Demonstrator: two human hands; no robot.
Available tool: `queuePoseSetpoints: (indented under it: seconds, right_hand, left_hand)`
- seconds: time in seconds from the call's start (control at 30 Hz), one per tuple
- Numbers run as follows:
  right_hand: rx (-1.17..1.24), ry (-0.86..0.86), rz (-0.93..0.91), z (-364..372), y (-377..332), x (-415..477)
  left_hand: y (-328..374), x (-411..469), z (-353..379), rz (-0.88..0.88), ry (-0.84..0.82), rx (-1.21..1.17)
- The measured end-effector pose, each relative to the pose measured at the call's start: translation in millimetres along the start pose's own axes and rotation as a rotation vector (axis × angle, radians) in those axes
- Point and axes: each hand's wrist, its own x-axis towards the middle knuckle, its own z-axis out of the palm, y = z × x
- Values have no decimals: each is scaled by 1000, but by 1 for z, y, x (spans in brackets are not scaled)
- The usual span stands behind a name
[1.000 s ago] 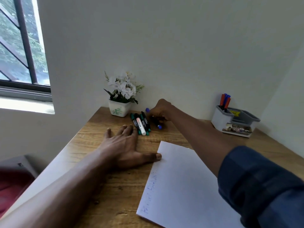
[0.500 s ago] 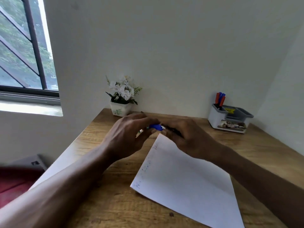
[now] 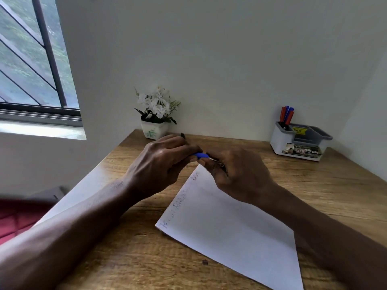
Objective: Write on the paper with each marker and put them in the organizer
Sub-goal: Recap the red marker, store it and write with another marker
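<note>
above the paper (image 3: 230,222)'s far corner, the left hand (image 3: 159,162) pinches the marker (image 3: 201,155)'s blue cap, the right hand (image 3: 236,172) has fingers clamped round its barrel. the organizer (image 3: 299,141) stands at the desk (image 3: 314,185)'s far right corner.

A pale-walled corner with a wooden desk beside a barred window.

The wooden desk (image 3: 324,181) fills the lower half of the frame, set into a corner where the plain off-white back wall (image 3: 209,59) meets a side wall (image 3: 372,101) at the right edge. At upper left a window (image 3: 25,59) with dark bars shows blurred greenery, and daylight lies bright on its sill (image 3: 41,130). A small white pot of white flowers (image 3: 155,109) stands at the desk's back edge against the wall. Something red (image 3: 16,218) shows at lower left.
</note>
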Motion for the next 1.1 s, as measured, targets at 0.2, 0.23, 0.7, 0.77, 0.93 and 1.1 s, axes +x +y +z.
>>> queuePoseSetpoints:
  seconds: [0.2, 0.23, 0.7, 0.77, 0.93, 1.1]
  right_hand:
    - [-157, 51, 83, -4, 18, -4]
    - [-165, 65, 106, -5, 23, -6]
    - [839, -143, 390, 2, 25, -6]
    - [1083, -172, 552, 0, 19, -5]
    - [1311, -267, 732, 0, 17, -3]
    - [1126, -242, 615, 0, 8, -9]
  left_hand:
    - [-15, -2, -10, -116, 84, 10]
    - [-20, -4, -13, -162, 84, 3]
    - [-30, -10, -9, -745, -472, -82]
    - [-28, -9, -9, -786, -515, -27]
    - [-16, -6, -7, -925, -789, 47]
    - [-13, 0, -7, -899, -958, 57]
